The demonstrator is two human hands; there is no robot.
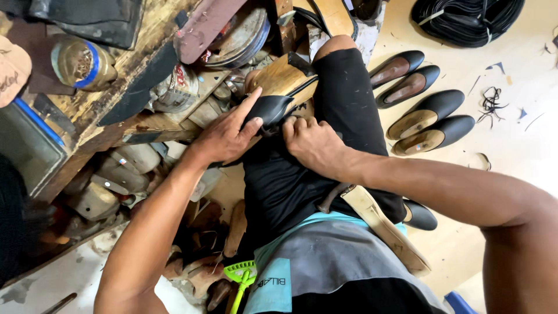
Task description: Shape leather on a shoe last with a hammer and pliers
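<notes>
Green brush (241, 273) lies lowest, by the left forearm. On the lap: left hand (224, 136) clamps a black shoe upper (268, 109), index finger stretched along it. Right hand (311, 142) curled tight at the upper's edge, probably pinching it, fingertips hidden. Tan strap (381, 224) crosses the thigh. Four black shoes (427, 110) lined up on the floor beyond. Cluttered bench (87, 116) at left.

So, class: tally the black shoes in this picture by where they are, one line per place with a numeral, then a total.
Black shoes in a row on the floor: 4
Black shoe beside the thigh: 1
Black shoe held on the lap by the left hand and right hand: 1
Total: 6
</notes>
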